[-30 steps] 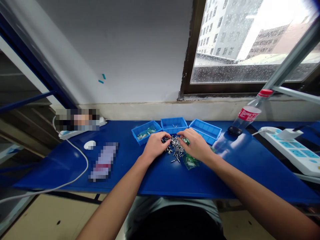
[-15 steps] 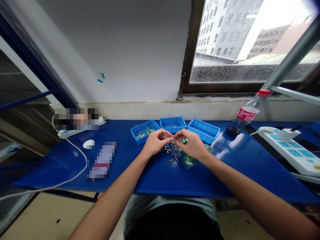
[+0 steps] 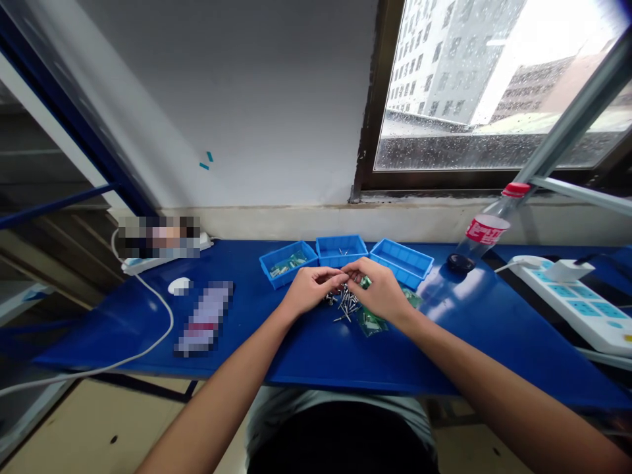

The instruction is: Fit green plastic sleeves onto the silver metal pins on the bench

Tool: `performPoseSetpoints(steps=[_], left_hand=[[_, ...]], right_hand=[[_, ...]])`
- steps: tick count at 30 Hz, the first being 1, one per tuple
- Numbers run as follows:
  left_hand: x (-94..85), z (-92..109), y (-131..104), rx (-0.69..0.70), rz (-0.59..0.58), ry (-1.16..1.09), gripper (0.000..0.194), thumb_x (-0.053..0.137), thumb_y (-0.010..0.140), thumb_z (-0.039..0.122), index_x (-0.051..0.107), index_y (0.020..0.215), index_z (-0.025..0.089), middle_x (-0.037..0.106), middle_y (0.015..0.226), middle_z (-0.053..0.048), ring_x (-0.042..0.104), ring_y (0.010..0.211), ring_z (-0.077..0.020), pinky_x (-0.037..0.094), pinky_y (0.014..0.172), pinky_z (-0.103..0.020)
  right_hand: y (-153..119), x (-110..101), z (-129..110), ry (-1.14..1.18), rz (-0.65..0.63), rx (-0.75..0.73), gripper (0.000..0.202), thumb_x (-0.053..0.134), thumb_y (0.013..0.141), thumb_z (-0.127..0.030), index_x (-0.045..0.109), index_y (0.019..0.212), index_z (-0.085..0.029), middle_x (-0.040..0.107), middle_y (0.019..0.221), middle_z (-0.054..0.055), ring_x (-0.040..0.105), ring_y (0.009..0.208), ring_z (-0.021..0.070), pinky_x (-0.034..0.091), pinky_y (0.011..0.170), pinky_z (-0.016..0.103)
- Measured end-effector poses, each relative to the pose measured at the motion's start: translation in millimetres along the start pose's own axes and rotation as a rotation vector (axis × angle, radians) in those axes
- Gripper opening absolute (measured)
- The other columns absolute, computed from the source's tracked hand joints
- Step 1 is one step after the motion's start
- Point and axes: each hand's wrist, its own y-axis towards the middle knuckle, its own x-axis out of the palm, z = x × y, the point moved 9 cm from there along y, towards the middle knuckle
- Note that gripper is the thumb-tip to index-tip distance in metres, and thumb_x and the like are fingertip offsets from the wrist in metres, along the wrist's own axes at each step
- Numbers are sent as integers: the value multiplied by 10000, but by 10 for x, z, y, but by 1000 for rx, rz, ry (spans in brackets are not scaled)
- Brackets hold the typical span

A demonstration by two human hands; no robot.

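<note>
My left hand (image 3: 312, 288) and my right hand (image 3: 376, 287) meet at the fingertips above a pile of metal screws (image 3: 347, 304). Both are closed in a pinch; whatever lies between the fingertips is too small to make out. Green plastic packets (image 3: 371, 324) lie under and beside my right hand. Behind my hands stand three blue trays: the left tray (image 3: 274, 282) holds small packets, the middle tray (image 3: 340, 241) has a few thin metal pieces, and the right tray (image 3: 402, 259) shows a bare inside.
On the blue table (image 3: 306, 362), a bottle (image 3: 486, 230) with dark liquid stands at the right, near a white power strip (image 3: 577, 299). To the left are a blurred flat object (image 3: 205, 319), a round white item (image 3: 179, 286) and a white cable (image 3: 165, 332).
The view has shifted slightly. My fingers have drawn closer together, the left thumb now stretched toward the right hand, and both hands still meet over the screws.
</note>
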Motion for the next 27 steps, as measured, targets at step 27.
performPoseSetpoints(steps=[27], left_hand=[[-61,275,-38,361,165,409,130,736,906,148,827,982,201,818,960,-53,768,849,-192,605,780,-295]], right_hand=[[-36,82,228,130,-70,277,50,707,905,-250,741,929,-222,800,879,38,772,809,208,624,771,348]])
